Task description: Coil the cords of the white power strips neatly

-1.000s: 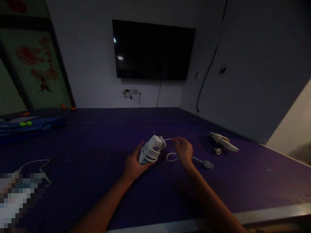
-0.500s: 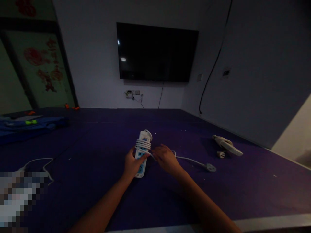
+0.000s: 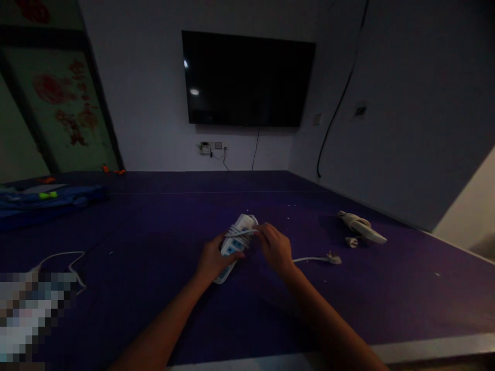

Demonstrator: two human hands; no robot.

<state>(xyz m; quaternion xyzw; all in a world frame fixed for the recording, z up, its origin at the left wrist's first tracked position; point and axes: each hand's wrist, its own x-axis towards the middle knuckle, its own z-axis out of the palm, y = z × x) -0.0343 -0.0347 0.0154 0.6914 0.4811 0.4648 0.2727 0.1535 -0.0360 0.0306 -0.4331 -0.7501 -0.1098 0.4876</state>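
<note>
A white power strip [image 3: 235, 245] with blue socket faces lies tilted in front of me, its far end leaning right. My left hand [image 3: 215, 258] grips it around the near half, thumb across the sockets. Several turns of white cord [image 3: 238, 235] are wrapped around its upper part. My right hand [image 3: 275, 247] is closed on the cord just right of the strip, pinching it between thumb and fingers. From beneath that hand the loose cord runs right to a plug [image 3: 333, 258] lying on the purple surface.
A second power strip [image 3: 367, 231], wrapped in its own cord, lies at the right with its plug [image 3: 351, 242] beside it. Blue cloth [image 3: 73, 197] is at the far left. A white cable [image 3: 58, 253] lies at the near left. A TV [image 3: 247, 80] hangs on the back wall.
The power strip has turned clockwise, its far end swinging right. My right hand has moved slightly right and up with the cord, and the plug has shifted slightly left.
</note>
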